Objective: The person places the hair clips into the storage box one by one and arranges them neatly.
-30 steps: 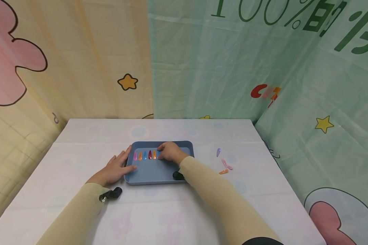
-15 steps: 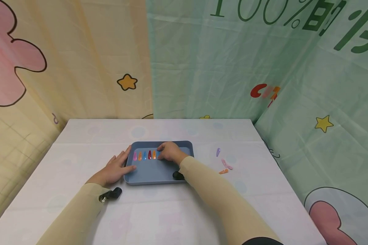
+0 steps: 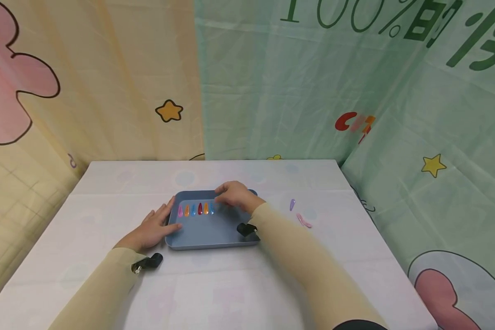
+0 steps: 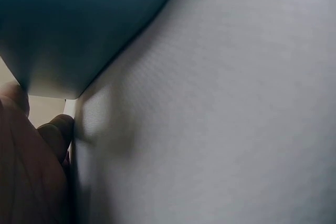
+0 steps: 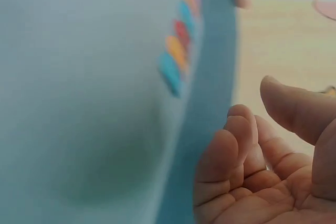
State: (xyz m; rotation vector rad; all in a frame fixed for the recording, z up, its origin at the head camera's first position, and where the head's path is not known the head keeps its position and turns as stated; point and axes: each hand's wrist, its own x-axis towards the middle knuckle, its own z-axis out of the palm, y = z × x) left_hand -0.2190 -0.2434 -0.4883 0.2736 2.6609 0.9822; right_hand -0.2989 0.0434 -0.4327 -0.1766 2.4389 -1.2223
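A blue-grey tray (image 3: 206, 233) lies on the table, with several snap hair clips in a row near its back edge. They run pink (image 3: 180, 211), orange, blue, red (image 3: 200, 208), orange and blue (image 3: 212, 208). My left hand (image 3: 150, 231) rests at the tray's left edge, fingers spread, thumb over the rim. Above the tray's back right part is my right hand (image 3: 237, 195), just right of the last blue clip (image 5: 170, 73). In the right wrist view its thumb stands apart from the loosely bent fingers (image 5: 218, 156), with nothing between them.
Right of the tray, a purple hair clip (image 3: 292, 204) and a pink hair clip (image 3: 303, 221) lie on the white tablecloth (image 3: 198, 288). Printed curtains (image 3: 268, 91) stand behind and beside the table.
My right hand has lifted off the last blue clip and shifted slightly right, uncovering it. The loose orange clip is now hidden by the right sleeve. My left hand stays put.
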